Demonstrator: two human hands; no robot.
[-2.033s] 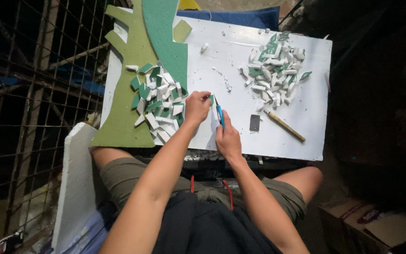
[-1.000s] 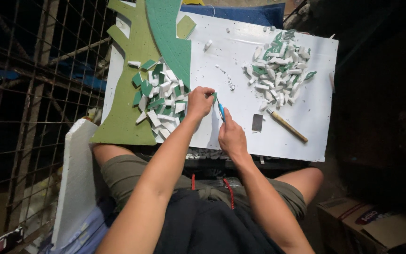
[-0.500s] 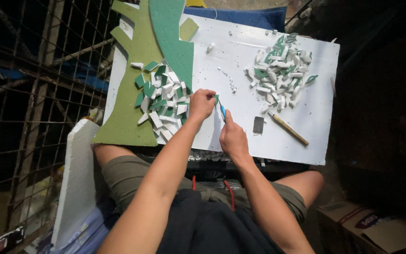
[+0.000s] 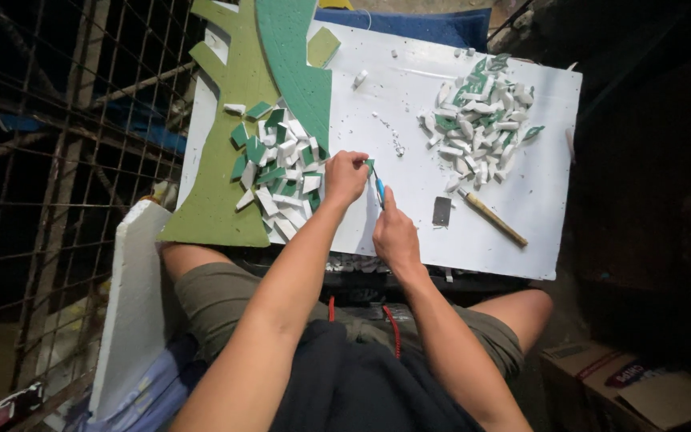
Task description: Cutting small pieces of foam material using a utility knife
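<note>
Setting: a dim work corner seen from above; a wire grid fence [image 4: 49, 160] runs down the left, and a white board [image 4: 521, 216] serves as the counter across the person's lap.
Far left: a white foam slab [image 4: 133, 304] leans beside the person's thigh.
Left of the counter: a green foam cut-out [image 4: 225, 160] lies flat, with a heap of small green and white foam chips [image 4: 277, 172] on and beside it.
Left hand [image 4: 345, 178]: fingers pinched closed on a small green foam piece [image 4: 369, 164], held just above the counter near the left heap.
Foam piece, handling: judged very light, soft and crumbly; best pinched by its edges with little pressure, clear of the blade.
Right hand [image 4: 393, 236]: fingers wrapped closed around a blue-handled knife [image 4: 379, 190], its tip at the foam piece.
Right of the hands: a small dark flat blade [image 4: 441, 211] and a wooden-handled tool [image 4: 493, 218] lie on the counter.
Far right of the counter: a second pile of cut chips [image 4: 477, 120].
Lower right: cardboard boxes [image 4: 641, 384] on the floor.
</note>
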